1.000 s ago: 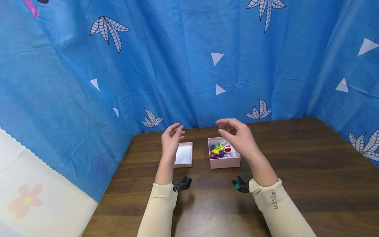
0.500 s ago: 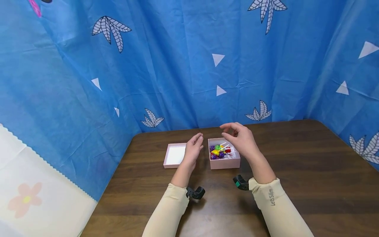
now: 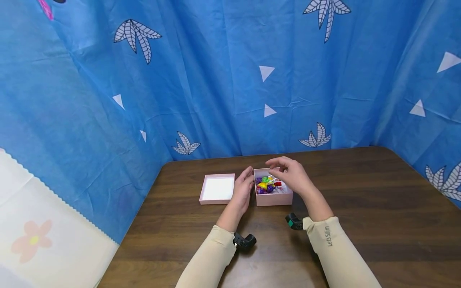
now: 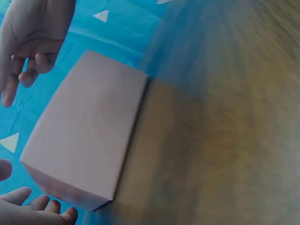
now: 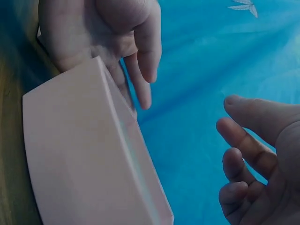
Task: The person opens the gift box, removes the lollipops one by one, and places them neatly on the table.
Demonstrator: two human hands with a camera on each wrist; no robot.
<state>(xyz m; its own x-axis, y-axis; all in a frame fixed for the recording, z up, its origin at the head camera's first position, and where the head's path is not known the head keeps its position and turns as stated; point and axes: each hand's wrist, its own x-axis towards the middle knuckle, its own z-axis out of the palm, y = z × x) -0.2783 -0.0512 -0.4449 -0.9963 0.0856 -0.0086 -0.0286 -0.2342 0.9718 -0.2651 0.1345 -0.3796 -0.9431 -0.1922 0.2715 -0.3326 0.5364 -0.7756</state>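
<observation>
A pink box (image 3: 274, 200) stands on the table with its top off. Several lollipops (image 3: 264, 185) in bright wrappers lie inside it, their white sticks pointing right. My left hand (image 3: 243, 189) is along the box's left wall, fingers extended; whether it touches the wall I cannot tell. Above the box's right side hovers my right hand (image 3: 292, 176), its fingers loosely bent and holding nothing. In the right wrist view the right hand (image 5: 262, 159) is apart from the box (image 5: 84, 150). The left wrist view shows the box's plain side (image 4: 89, 122) between both hands.
Left of the box lies a shallow pink lid (image 3: 216, 202), its white inside facing up. Both stand on a dark wooden table (image 3: 360, 192). A blue patterned curtain (image 3: 216, 80) hangs behind the table, and a pale flowered cloth (image 3: 54, 208) is at the left.
My left hand has moved right from over the lid to the box's left side, uncovering the lid. My right hand has lowered slightly over the box.
</observation>
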